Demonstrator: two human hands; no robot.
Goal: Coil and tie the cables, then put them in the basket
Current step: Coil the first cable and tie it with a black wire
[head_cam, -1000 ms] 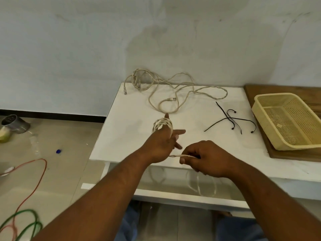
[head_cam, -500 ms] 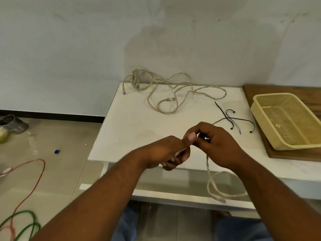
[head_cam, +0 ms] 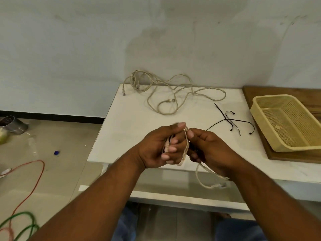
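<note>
A beige network cable (head_cam: pixel 185 150) is wound in loops around the fingers of my left hand (head_cam: pixel 161 145), which is closed on the coil above the white table's (head_cam: pixel 132 129) front edge. My right hand (head_cam: pixel 206 148) grips the same cable just to the right; the free tail with its plug (head_cam: pixel 218 186) hangs below the table edge. More beige cable (head_cam: pixel 166 94) lies tangled at the back of the table. Several black ties (head_cam: pixel 231 120) lie right of centre. The yellow mesh basket (head_cam: pixel 260 117) stands at the right.
The basket sits on a wooden board (head_cam: pixel 284 156) butted against the table. On the floor to the left lie red and green cables (head_cam: pixel 26 192), a metal can (head_cam: pixel 12 125) and a small blue cap (head_cam: pixel 56 152). A wall runs close behind the table.
My left hand has turned and pulled back from over the table, fingers now curled on the coil. The right hand has come up beside it, and the hanging tail has grown shorter.
</note>
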